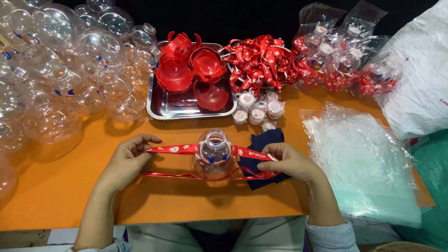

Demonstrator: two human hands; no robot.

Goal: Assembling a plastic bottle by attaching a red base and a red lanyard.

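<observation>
A clear round plastic bottle [213,156] stands upright on the orange table [70,191] between my hands. A red printed strap [179,149] loops around the bottle's neck and stretches out to both sides. My left hand [126,161] pinches the strap's left end. My right hand [289,161] grips the strap's right end above a dark blue cloth [261,140].
Several clear bottles [60,74] are piled at the left. A metal tray [186,107] holds red plastic caps [191,70]. Behind lie red straps [259,58], small white lids [256,109] and bagged finished bottles [345,60]. A stack of clear plastic bags [364,158] lies at the right.
</observation>
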